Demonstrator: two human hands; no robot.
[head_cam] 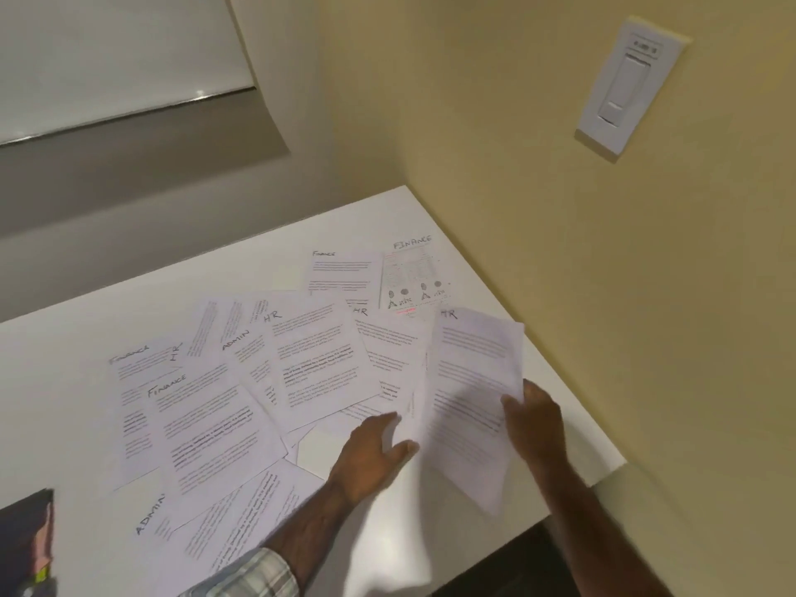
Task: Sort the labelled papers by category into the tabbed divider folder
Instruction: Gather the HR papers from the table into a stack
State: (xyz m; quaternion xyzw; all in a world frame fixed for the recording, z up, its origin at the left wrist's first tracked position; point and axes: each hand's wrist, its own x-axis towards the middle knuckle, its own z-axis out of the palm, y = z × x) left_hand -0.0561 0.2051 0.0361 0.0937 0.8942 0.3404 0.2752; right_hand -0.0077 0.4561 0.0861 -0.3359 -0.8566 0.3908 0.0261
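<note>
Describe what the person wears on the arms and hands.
The left arm has a checked sleeve in grey, white and pale green, which leaves the forearm bare. The right arm shows no sleeve in the picture. The left hand and the right hand have no gloves, and no watch shows on either wrist.

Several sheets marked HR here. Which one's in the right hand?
The rightmost HR sheet, nearest the wall: the right hand grips its right edge. The other HR sheets lie in the spread to its left, out of that hand.
</note>
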